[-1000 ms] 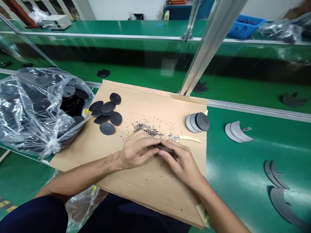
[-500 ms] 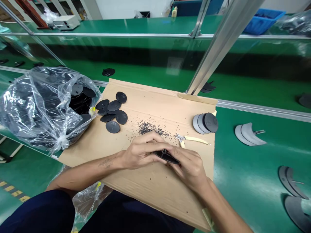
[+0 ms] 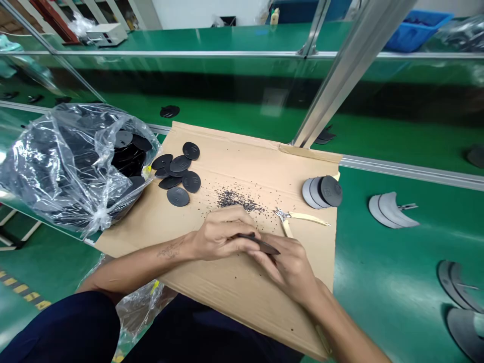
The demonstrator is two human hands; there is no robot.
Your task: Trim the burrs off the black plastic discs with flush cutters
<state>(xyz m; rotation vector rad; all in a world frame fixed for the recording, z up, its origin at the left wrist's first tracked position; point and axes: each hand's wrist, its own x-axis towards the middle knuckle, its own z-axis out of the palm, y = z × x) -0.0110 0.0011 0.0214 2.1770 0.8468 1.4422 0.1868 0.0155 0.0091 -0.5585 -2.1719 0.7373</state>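
Note:
Between both hands is a thin black oval plastic piece (image 3: 266, 247), seen nearly edge-on above the cardboard sheet (image 3: 212, 282). My left hand (image 3: 223, 234) pinches its left end between thumb and fingers. My right hand (image 3: 289, 259) is closed round its right end, partly hiding it. Just beyond the hands lies a scatter of tiny black scraps (image 3: 238, 200). Side cutters with cream handles (image 3: 308, 217) rest on the cardboard, past my right hand. Several flat black oval pieces (image 3: 180, 164) lie loosely grouped at the left, some overlapping.
A clear plastic bag (image 3: 75, 166) full of black pieces stands at the left. A row of stacked oval pieces (image 3: 321, 191) sits at the cardboard's right edge. A metal post (image 3: 351, 75) rises behind it. Curved grey parts (image 3: 391, 210) lie on the green bench at the right.
The black oval piece has tilted, from showing its ribbed inner face to lying nearly edge-on. My right fingers have shifted slightly along it. The view has moved a little.

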